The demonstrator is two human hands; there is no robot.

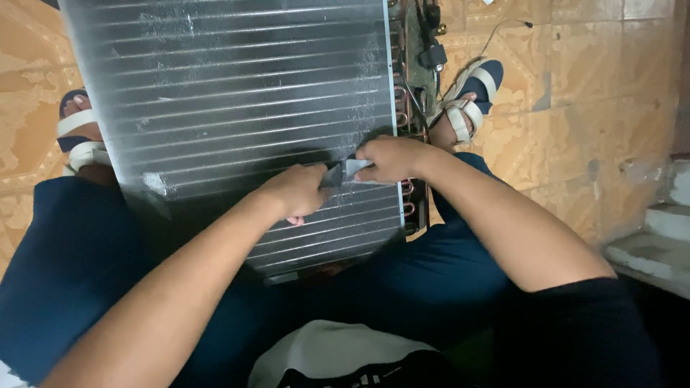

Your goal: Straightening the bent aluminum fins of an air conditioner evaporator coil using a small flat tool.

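While both hands (345, 179) pinch it, tape (343, 172) meets coil (237, 93).

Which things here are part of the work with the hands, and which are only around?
In use:
- left hand
- right hand
- small grey metal tool, held by both hands
- finned coil panel

Only around:
- copper tube bends
- black wire
- sandals
- tiled floor

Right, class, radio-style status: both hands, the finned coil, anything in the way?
Left hand and right hand both pinching a small grey comb-like tool. Tool pressed on finned coil, near its right edge. Nothing blocking the fins.
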